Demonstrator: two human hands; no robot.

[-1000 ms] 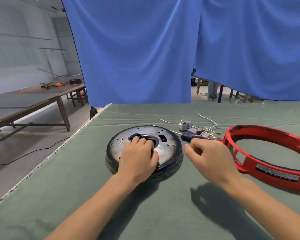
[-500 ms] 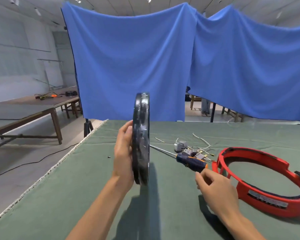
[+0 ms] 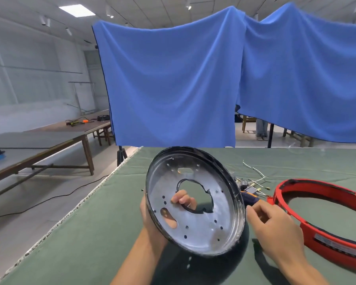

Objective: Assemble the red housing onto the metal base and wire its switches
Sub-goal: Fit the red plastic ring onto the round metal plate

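Metal base (image 3: 195, 204) hangs tilted, hollow side up, in your left hand (image 3: 152, 219), fingers hooked through its centre; your right hand (image 3: 275, 227), loosely curled and empty, touches its 3 o'clock rim. Next, I judge: lay it flat, fetch the red housing (image 3: 325, 219).

Workshop hall, long worktables (image 3: 49, 140), blue drapes (image 3: 173, 89)
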